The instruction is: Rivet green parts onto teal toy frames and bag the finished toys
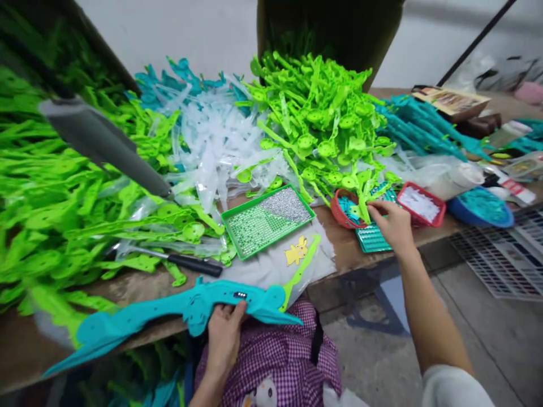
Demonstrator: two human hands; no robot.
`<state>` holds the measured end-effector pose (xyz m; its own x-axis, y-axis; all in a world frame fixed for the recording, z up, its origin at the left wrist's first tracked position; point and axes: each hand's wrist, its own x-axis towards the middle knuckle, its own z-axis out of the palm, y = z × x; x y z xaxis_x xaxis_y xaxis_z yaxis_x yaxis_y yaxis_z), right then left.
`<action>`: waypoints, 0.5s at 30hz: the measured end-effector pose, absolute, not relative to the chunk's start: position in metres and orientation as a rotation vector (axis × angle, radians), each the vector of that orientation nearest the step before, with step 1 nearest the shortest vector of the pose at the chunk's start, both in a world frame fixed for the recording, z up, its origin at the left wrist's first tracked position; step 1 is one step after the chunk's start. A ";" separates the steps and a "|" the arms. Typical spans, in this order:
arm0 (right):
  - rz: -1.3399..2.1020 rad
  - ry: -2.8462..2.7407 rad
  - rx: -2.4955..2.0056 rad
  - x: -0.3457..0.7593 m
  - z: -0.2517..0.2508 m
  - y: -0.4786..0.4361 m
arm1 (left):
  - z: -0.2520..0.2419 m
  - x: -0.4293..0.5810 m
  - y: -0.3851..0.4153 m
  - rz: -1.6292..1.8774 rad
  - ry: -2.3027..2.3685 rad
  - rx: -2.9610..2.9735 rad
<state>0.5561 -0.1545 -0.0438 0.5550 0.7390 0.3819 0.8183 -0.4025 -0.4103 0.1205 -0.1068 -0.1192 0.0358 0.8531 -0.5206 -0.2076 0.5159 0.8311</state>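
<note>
My left hand (224,333) grips a long teal plastic toy piece (186,308) by its middle, holding it across my lap at the table's front edge. My right hand (392,223) reaches out to the right, with its fingers closed on a small green plastic part (363,204) that stands in a red round basket (341,212). Beneath that hand lies a teal grid tray (371,240).
A green tray of small studs (267,220) sits mid-table beside a screwdriver (178,260). Heaps of green parts (318,113), clear bags (212,141) and teal parts (419,130) cover the table. A red tray (421,203) and blue bowl (481,206) stand at right.
</note>
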 end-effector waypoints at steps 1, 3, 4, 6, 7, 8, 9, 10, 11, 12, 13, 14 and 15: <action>-0.149 -1.338 -2.279 0.559 -0.046 -0.142 | -0.119 0.122 -0.109 0.918 1.280 0.653; -0.128 -1.469 -2.486 0.560 -0.055 -0.116 | -0.120 0.123 -0.112 0.927 1.243 0.656; -0.116 -1.525 -2.574 0.560 -0.061 -0.104 | -0.120 0.124 -0.113 0.917 1.212 0.644; -0.056 -1.590 -2.663 0.560 -0.071 -0.087 | -0.122 0.125 -0.114 0.920 1.165 0.621; -0.034 -1.610 -2.671 0.561 -0.075 -0.082 | -0.122 0.126 -0.114 0.928 1.149 0.614; -0.011 -1.629 -2.669 0.561 -0.077 -0.080 | -0.123 0.126 -0.114 0.941 1.140 0.608; 0.010 -1.652 -2.659 0.562 -0.079 -0.080 | -0.124 0.126 -0.115 0.954 1.134 0.604; 0.025 -1.670 -2.655 0.563 -0.079 -0.081 | -0.124 0.126 -0.115 0.963 1.130 0.601; 0.035 -1.684 -2.650 0.564 -0.080 -0.083 | -0.125 0.126 -0.115 0.969 1.126 0.600; 0.038 -1.693 -2.639 0.565 -0.080 -0.085 | -0.125 0.125 -0.116 0.972 1.125 0.603; 0.032 -1.697 -2.625 0.566 -0.081 -0.088 | -0.126 0.125 -0.117 0.970 1.124 0.608; 0.018 -1.693 -2.611 0.567 -0.081 -0.089 | -0.126 0.125 -0.117 0.967 1.124 0.616; 0.004 -1.689 -2.595 0.570 -0.080 -0.091 | -0.126 0.124 -0.118 0.965 1.121 0.624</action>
